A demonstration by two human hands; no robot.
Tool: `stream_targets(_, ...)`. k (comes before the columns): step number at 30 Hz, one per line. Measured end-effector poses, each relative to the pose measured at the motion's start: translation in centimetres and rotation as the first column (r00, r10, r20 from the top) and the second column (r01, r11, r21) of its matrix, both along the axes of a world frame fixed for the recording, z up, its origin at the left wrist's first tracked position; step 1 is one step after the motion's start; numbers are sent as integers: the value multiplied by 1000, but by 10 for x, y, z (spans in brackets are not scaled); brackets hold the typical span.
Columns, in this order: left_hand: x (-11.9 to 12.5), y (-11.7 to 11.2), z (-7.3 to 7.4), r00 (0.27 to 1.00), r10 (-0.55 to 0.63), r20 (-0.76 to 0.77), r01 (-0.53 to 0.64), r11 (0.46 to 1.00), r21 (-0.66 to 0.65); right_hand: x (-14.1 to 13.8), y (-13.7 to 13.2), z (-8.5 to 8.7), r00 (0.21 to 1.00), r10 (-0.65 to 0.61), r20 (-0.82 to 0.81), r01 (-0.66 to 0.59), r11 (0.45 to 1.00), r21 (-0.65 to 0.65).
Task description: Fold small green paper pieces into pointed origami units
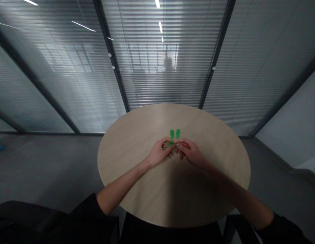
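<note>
Blinds run right across the glass beyond the far edge of your round worktop, with grey floor on the worktop's left, and here you are, both forearms reaching in from its near edge. Over the middle of the worktop sits the action: your left hand has a small green piece pinched between thumb and fingers. Your right hand comes to meet it, thumb and forefinger drawn together at the piece's right end; whether those tips pinch it or merely touch it, you can't tell from this view.

And the score so far? One piece is up in your fingers, and two more, a left loose piece and a right loose piece, lie just on the far side of the worktop's middle, side by side and apart, with neither hand on them. By the look of it you're midway through handling the held one; whether anything on it is finished is too small to judge.

Now the lie of it: the held piece slants, its long axis seeming to run from the worktop's near left towards its far right, though which end is its front stays unclear. Both loose ones point lengthwise from the worktop's near edge to its far edge, almost parallel.
</note>
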State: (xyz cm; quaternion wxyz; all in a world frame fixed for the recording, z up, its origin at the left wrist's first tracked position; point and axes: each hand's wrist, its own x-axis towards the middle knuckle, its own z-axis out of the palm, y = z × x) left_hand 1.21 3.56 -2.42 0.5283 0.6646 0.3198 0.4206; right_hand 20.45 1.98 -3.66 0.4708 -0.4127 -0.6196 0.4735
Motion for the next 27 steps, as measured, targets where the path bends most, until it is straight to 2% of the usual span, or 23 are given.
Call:
stream_targets(11, 1, 2, -6, 988, -95, 125, 106, 990, -87, 2, 1, 1, 994, -110, -7, 110, 993, -41)
stream_targets(16, 2, 1, -6, 989, -128, 76, 138, 982, -129, 0, 1, 0, 996, -85, 1, 85, 995, -48)
stream_targets(22, 2, 6, -11, 998, -66, -3, 65, 993, -100, -2, -5, 4, 997, -31, 64, 31, 1000, 0)
stream_targets(27, 1, 7, -11, 1000, -29, 10, 30, 996, -81, -2, -2, 1, 999, 40, 12, -39, 997, -73)
